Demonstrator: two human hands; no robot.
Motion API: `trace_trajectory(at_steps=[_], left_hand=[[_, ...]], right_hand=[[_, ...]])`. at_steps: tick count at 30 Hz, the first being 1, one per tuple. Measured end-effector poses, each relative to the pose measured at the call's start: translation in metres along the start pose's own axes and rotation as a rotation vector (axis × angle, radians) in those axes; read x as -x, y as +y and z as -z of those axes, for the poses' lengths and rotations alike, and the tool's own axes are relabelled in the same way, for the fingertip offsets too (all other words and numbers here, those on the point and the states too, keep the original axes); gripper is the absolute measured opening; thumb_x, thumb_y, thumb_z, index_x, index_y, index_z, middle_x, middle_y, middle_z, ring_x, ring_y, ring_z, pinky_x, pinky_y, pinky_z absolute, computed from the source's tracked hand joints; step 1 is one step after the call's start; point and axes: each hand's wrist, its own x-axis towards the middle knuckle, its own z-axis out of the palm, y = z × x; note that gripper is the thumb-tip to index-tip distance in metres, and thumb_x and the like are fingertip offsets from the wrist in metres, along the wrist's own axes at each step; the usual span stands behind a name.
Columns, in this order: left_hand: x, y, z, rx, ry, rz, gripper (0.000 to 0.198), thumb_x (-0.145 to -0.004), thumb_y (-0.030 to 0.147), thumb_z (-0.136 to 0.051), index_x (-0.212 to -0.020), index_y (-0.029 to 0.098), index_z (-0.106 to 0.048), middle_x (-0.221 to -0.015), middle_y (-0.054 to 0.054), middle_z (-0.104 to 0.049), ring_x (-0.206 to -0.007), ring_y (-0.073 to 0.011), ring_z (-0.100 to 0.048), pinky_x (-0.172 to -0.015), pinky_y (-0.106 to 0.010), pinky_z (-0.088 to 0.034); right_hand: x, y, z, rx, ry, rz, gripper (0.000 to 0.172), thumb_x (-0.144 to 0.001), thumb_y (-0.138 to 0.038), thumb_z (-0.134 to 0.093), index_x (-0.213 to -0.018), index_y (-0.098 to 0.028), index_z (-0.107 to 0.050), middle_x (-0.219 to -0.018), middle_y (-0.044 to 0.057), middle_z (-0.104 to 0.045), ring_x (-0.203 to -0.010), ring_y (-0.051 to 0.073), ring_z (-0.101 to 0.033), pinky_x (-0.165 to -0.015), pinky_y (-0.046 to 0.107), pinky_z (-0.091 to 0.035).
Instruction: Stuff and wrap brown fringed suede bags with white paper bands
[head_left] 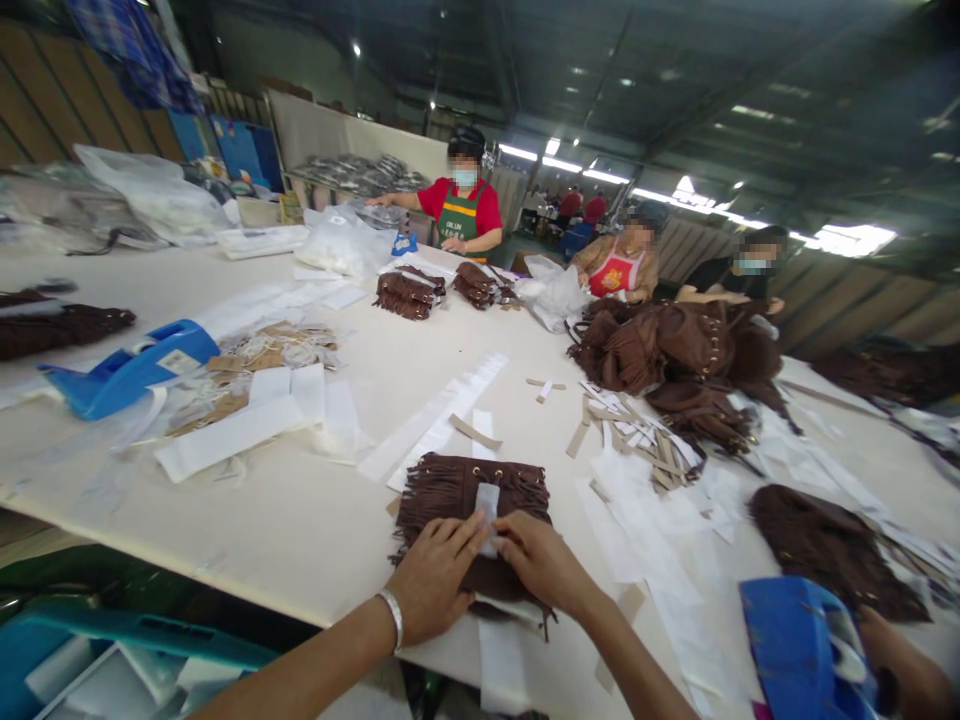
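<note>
A dark brown fringed bag (pixel 517 490) with brass-coloured eyelets lies flat on the table right before me. A pale, slightly shiny strip (pixel 487 500) runs down the middle of its front. My left hand (pixel 439 575), with a silvery bracelet at the wrist, rests on the bag, fingers stretched out and fingertips at the strip's left edge. On the other side, my right hand (pixel 544 560) has its thumb and fingers pinched at the strip's lower right edge. A white paper band (pixel 501 660) sticks out below the bag.
Blue tape dispensers stand at left (pixel 142 365) and lower right (pixel 802 640), the latter beside another person's arm. Paper scraps (pixel 277 400) and cardboard strips (pixel 630 430) litter the table. More brown bags (pixel 667 345) are heaped at right. Several people work across the table.
</note>
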Motion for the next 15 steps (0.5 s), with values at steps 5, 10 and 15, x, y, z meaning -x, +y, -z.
trace_trajectory(at_steps=[5, 10, 15], left_hand=[[0.001, 0.003, -0.004, -0.034, 0.009, 0.016, 0.076, -0.081, 0.034, -0.059, -0.148, 0.02, -0.028, -0.159, -0.008, -0.021, -0.13, -0.0295, -0.036, -0.111, -0.047, -0.024], [-0.004, 0.005, -0.003, -0.073, -0.027, 0.018, 0.084, -0.083, 0.038, -0.057, -0.152, 0.017, -0.016, -0.16, -0.012, -0.015, -0.13, -0.0311, -0.035, -0.111, -0.048, -0.022], [-0.008, 0.001, -0.006, -0.047, -0.052, 0.022, 0.081, -0.082, 0.043, -0.058, -0.151, 0.018, -0.023, -0.159, -0.011, -0.019, -0.131, -0.0328, -0.034, -0.11, -0.05, -0.023]], right_hand=[[-0.021, 0.016, -0.019, -0.077, 0.235, -0.088, 0.027, -0.086, -0.013, -0.049, -0.111, -0.021, -0.056, -0.099, 0.004, -0.064, -0.093, 0.018, -0.061, -0.086, 0.031, -0.048], [-0.034, 0.017, -0.04, -0.088, 0.244, -0.127, 0.025, -0.085, -0.008, -0.047, -0.106, -0.02, -0.055, -0.096, 0.005, -0.066, -0.091, 0.018, -0.063, -0.083, 0.029, -0.048], [-0.042, 0.01, -0.028, 0.081, 0.117, -0.19, 0.023, -0.084, -0.008, -0.051, -0.103, -0.021, -0.056, -0.092, 0.004, -0.069, -0.085, 0.02, -0.066, -0.072, 0.027, -0.047]])
